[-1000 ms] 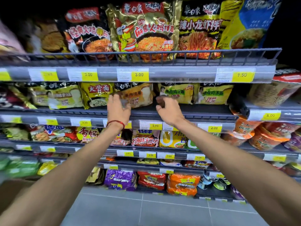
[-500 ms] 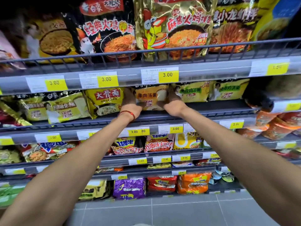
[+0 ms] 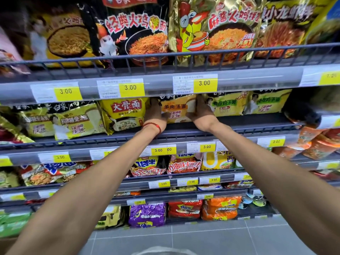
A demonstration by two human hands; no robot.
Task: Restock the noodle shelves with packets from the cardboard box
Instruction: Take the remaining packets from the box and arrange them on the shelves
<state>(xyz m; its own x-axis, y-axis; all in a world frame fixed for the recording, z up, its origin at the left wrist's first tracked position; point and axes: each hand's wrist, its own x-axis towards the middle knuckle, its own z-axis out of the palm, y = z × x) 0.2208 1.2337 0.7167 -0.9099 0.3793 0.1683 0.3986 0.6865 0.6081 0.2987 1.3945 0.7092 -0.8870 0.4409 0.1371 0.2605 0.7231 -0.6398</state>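
Observation:
An orange-yellow noodle packet (image 3: 175,110) stands upright on the second shelf (image 3: 248,126), between a yellow packet (image 3: 125,115) on its left and a yellow-green packet (image 3: 227,103) on its right. My left hand (image 3: 155,114), a red string on its wrist, grips the packet's left edge. My right hand (image 3: 201,113) grips its right edge. Both arms reach up and forward to the shelf. The cardboard box shows only as a brown corner (image 3: 7,243) at the bottom left.
The top shelf rail (image 3: 165,57) carries large black and gold packets just above my hands. Price tags (image 3: 204,83) line each shelf edge. Lower shelves hold more packets, such as a purple one (image 3: 147,214). Grey floor tiles (image 3: 202,240) lie below.
Both hands have moved from the shelf's front edge deeper in, onto the sides of the orange-yellow packet. The view has come closer to the shelf and tilted up.

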